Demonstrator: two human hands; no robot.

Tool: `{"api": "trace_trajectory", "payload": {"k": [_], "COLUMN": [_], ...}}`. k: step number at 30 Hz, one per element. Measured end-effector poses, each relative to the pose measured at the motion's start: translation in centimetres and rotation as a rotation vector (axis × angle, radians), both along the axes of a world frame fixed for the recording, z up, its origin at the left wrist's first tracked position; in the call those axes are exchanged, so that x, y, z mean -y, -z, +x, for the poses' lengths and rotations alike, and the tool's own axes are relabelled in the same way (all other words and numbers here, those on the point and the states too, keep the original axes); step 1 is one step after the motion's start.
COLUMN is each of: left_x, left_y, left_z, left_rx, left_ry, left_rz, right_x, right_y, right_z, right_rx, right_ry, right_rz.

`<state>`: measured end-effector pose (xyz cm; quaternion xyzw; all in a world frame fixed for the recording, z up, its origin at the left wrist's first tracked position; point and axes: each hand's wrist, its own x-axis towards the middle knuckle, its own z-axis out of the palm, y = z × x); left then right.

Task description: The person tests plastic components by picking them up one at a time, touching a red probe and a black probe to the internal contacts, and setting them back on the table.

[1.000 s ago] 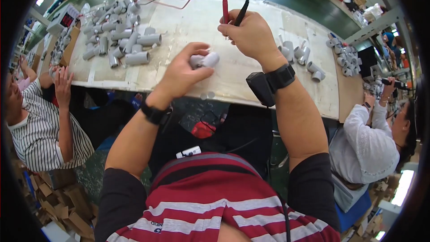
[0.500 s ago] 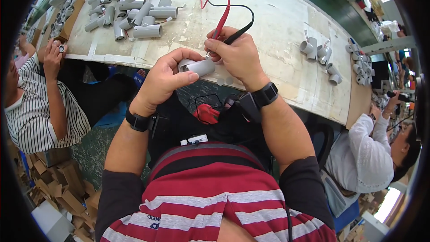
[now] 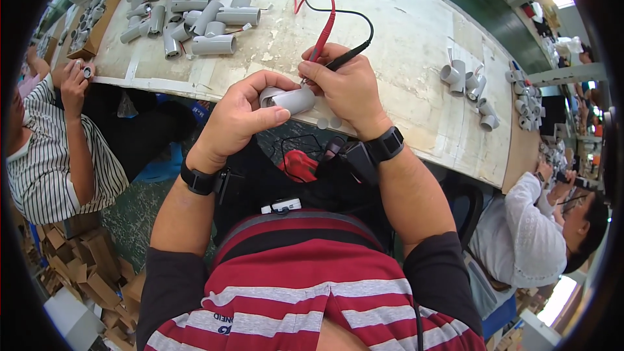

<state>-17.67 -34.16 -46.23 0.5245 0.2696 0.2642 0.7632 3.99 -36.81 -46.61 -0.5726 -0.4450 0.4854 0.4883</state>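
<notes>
The left hand (image 3: 237,117) wraps a grey tube (image 3: 294,99) at the near table (image 3: 416,58) edge, fingers curled around it. The right hand (image 3: 348,88) pinches the red probe (image 3: 323,32) and black probe (image 3: 348,58) together, tips at the tube's end. Best to keep the tube steady and both tips pressed firmly. Farther off lies a pile of tubes (image 3: 188,6).

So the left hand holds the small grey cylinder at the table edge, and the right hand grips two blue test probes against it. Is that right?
Not quite: the head view shows the probes are one red and one black, not blue. The rest stands: the left hand holds the small grey cylinder at the edge of the table, and the right hand grips both probes with their tips at it.
</notes>
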Motion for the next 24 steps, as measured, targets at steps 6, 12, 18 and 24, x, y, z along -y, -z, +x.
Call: {"api": "trace_trajectory", "payload": {"k": [6, 12, 18, 24], "left_x": [-0.11, -0.07, 0.02, 0.13], "left_y": [-0.26, -0.1, 0.1, 0.04], "left_z": [0.03, 0.0, 0.01, 0.08], "left_rx": [-0.012, -0.012, -0.011, -0.027], "left_ry": [0.001, -0.009, -0.012, -0.025], "left_rz": [-0.01, -0.013, 0.006, 0.021], "right_x": [-0.19, -0.22, -0.12, -0.08], "right_y": [-0.06, 0.19, 0.13, 0.22], "right_z": [-0.24, -0.35, -0.41, -0.41], "right_rx": [0.066, 0.167, 0.21, 0.228], "right_ry": [0.009, 0.013, 0.009, 0.018], "right_rz": [0.034, 0.095, 0.109, 0.111]}}
